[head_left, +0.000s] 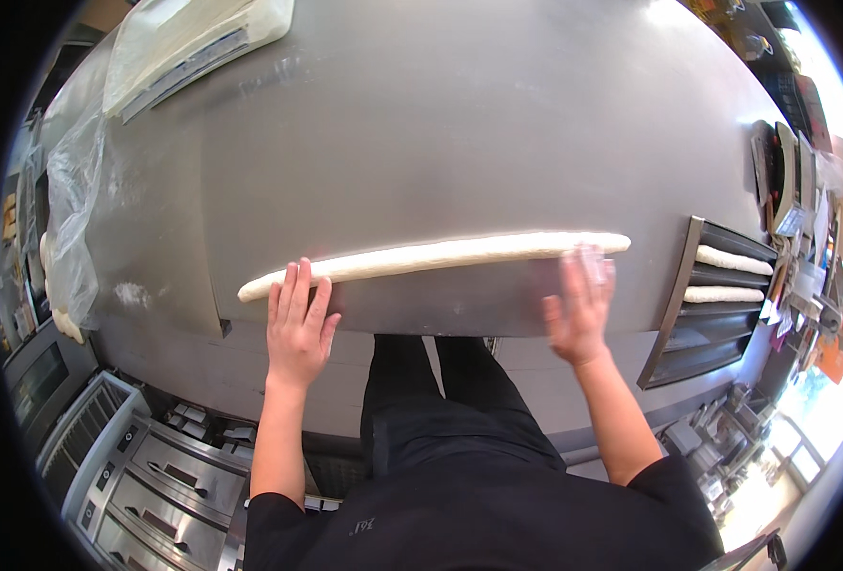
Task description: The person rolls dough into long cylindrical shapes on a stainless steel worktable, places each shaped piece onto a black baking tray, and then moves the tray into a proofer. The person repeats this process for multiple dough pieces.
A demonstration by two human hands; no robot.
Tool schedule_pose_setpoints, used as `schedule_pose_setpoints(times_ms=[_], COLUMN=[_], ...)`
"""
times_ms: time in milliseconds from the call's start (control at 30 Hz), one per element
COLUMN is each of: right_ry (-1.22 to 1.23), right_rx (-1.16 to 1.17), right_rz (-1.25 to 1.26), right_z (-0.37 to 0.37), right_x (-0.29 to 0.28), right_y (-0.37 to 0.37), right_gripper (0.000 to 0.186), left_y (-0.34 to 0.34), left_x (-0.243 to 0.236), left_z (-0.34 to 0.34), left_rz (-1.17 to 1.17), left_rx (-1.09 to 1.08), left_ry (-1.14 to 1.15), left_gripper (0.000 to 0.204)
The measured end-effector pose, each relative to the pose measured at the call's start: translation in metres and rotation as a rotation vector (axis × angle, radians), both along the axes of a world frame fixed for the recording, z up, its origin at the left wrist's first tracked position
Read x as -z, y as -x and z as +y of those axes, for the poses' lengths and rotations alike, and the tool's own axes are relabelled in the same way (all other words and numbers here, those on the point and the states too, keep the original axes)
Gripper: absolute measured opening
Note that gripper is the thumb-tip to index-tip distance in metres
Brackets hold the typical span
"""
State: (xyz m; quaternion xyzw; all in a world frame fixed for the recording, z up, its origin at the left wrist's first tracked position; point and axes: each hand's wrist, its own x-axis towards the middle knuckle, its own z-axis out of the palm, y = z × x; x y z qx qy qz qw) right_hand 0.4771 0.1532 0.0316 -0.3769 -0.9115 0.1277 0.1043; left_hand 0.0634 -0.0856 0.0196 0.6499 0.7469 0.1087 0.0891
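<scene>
A long, thin rope of pale dough (440, 254) lies crosswise on the steel worktable (459, 124) in front of me, its right end a little farther off than its left. My left hand (299, 324) rests palm down near the left end, fingers stretched out and their tips over the dough. Close to the right end, my right hand (581, 309) has its fingers extended and the thumb apart; the fingertips are at the dough's near edge and slightly blurred. Neither hand grips anything.
On the right, a dark grooved baking tray (697, 328) carries two dough lengths (726, 294). A whitish plastic tub or lid (193, 48) sits at the far left, with clear plastic sheeting (74, 200) along the left edge. Steel drawer-fronted equipment (159, 504) stands at lower left.
</scene>
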Motion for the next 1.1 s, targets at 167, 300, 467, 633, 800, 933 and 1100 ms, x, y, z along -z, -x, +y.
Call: schedule_pose_setpoints(times_ms=[167, 300, 467, 633, 800, 933, 1100], right_ry=[0.133, 0.084, 0.058, 0.083, 0.193, -0.072, 0.188], right_rx=[0.000, -0.007, 0.090, 0.071, 0.181, 0.033, -0.018], right_rz=[-0.035, -0.062, -0.049, 0.117, 0.363, 0.004, 0.117], right_z=[0.007, 0.036, 0.081, 0.093, 0.082, 0.081, 0.027], right_x=[0.006, 0.009, 0.003, -0.002, -0.024, -0.039, -0.042], right_y=[0.046, 0.045, 0.001, -0.020, -0.021, -0.030, -0.005], right_gripper=[0.076, 0.082, 0.082, 0.046, 0.039, 0.057, 0.080], left_y=[0.018, 0.034, 0.055, 0.041, 0.026, -0.010, -0.170], left_x=[0.005, 0.009, 0.004, 0.002, 0.008, -0.003, -0.016], left_z=[0.029, 0.041, 0.046, 0.049, 0.060, 0.063, 0.090], left_rz=[0.022, 0.041, 0.122, -0.002, -0.087, -0.128, -0.261], left_rx=[-0.001, -0.033, -0.055, 0.001, 0.035, -0.049, 0.257], left_ry=[0.000, -0.027, -0.062, -0.086, -0.097, -0.082, 0.002], left_gripper=[0.077, 0.076, 0.078, 0.075, 0.068, 0.074, 0.086])
